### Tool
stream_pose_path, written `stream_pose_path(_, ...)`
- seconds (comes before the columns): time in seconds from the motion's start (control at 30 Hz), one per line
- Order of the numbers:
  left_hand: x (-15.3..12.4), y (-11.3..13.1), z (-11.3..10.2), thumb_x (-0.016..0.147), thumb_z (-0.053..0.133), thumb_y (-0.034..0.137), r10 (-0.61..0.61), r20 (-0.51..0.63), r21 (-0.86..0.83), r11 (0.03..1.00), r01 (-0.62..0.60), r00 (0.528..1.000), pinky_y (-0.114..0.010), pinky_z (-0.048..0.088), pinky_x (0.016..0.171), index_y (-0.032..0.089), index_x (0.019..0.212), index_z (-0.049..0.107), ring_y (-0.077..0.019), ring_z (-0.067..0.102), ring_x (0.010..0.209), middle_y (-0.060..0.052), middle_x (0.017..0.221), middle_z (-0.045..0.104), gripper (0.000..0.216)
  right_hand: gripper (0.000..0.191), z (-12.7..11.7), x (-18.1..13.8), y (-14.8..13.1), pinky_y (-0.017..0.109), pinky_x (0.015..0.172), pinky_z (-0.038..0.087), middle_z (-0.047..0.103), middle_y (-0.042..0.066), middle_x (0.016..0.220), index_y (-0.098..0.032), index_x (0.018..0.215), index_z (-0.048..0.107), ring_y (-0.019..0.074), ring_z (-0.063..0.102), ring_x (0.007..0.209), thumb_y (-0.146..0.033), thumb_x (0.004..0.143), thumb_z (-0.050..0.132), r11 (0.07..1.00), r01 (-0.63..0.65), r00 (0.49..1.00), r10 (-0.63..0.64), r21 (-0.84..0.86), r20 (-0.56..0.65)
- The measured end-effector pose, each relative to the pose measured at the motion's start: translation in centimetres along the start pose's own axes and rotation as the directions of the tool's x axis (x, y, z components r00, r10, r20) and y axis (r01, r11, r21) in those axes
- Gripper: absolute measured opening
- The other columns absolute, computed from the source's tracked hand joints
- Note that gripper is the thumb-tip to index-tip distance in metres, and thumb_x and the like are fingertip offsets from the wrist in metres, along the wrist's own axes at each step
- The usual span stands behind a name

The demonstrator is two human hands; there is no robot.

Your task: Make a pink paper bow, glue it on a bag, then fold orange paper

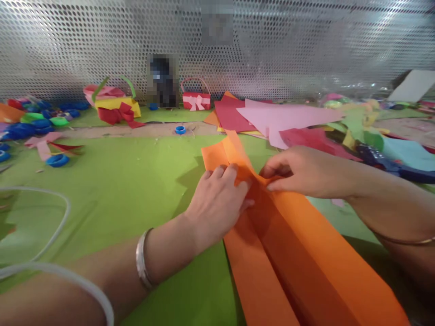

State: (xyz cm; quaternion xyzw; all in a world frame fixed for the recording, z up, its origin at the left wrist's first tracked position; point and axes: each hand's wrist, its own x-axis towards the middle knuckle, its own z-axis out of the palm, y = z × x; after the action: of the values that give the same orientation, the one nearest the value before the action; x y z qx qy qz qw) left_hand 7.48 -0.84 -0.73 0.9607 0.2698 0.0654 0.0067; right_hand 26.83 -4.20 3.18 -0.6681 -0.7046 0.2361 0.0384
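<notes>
A long sheet of orange paper (306,253), creased lengthwise into folds, lies on the green table cover (129,190) and runs from the lower right toward the middle. My left hand (217,199) presses on a fold near the sheet's far end, fingers curled over the paper. My right hand (299,172) pinches the raised middle fold just beside it, thumb and fingers together. A silver bangle sits on my left wrist and a thin gold one on my right.
Pink, red and other coloured sheets (272,117) are piled at the back right. Paper baskets with bows, one yellow (115,106) and one red (196,99), stand by the perforated metal wall. Blue rings (30,127) litter the far left. A white cord (50,267) loops at the lower left.
</notes>
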Motion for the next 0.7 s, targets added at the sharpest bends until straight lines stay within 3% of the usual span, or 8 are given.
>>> stream_pose_path(0.17,0.5,-0.4,0.4,0.092,0.055,0.044,-0.068,-0.076,-0.273,0.961,0.045,0.995,-0.037,0.047,0.077,0.013,0.086,0.065,-0.0232,0.058,0.085,-0.008,0.089,0.06,0.033,0.018,0.5,-0.2,-1.0,0.026,0.047,0.024,0.041,-0.006,0.049,-0.019,0.056,0.059,0.0088,0.036,0.049,-0.018,0.074,0.056,0.997,-0.027,1.0,0.027,-0.075,-0.004)
stream_pose_path(0.27,1.0,-0.6,0.6,0.084,0.064,0.051,-0.167,-0.095,-0.455,0.884,0.107,0.981,-0.032,0.044,0.066,0.016,0.074,0.061,-0.0191,0.055,0.072,-0.002,0.076,0.056,0.037,0.018,0.9,-0.3,-1.5,0.026,0.048,0.025,0.047,-0.006,0.049,-0.02,0.058,0.063,0.0097,0.038,0.049,-0.017,0.074,0.056,0.993,-0.039,0.998,0.034,-0.112,-0.05)
stream_pose_path(0.33,1.1,-0.7,0.8,0.08,0.071,0.046,-0.225,-0.092,-0.529,0.836,0.144,0.97,-0.029,0.041,0.061,0.017,0.07,0.059,-0.0164,0.052,0.066,0.001,0.071,0.053,0.033,0.016,1.2,-0.4,-1.7,0.026,0.049,0.027,0.054,-0.005,0.054,-0.021,0.063,0.066,0.0108,0.043,0.052,-0.017,0.074,0.056,0.991,-0.023,0.997,0.013,-0.129,-0.075)
stream_pose_path(0.57,1.0,-0.4,1.1,0.079,0.074,0.022,-0.17,-0.183,-0.611,0.791,0.023,0.968,-0.029,0.047,0.067,0.019,0.082,0.067,-0.0168,0.06,0.074,0.0,0.08,0.066,0.008,0.018,1.5,-0.6,-2.4,0.027,0.05,0.03,0.059,-0.004,0.057,-0.022,0.063,0.065,0.0122,0.05,0.056,-0.013,0.076,0.055,0.992,-0.039,0.997,0.029,-0.124,-0.078)
stream_pose_path(0.7,1.0,-1.6,0.9,0.081,0.07,0.016,-0.101,-0.423,-0.455,0.883,-0.114,0.9,-0.038,0.046,0.097,0.019,0.105,0.067,-0.0237,0.062,0.108,-0.006,0.112,0.071,0.024,0.031,0.9,-0.3,-2.3,0.026,0.045,0.025,0.038,-0.006,0.044,-0.019,0.048,0.043,0.009,0.035,0.046,-0.012,0.072,0.061,0.989,-0.121,0.969,0.099,-0.085,-0.227)
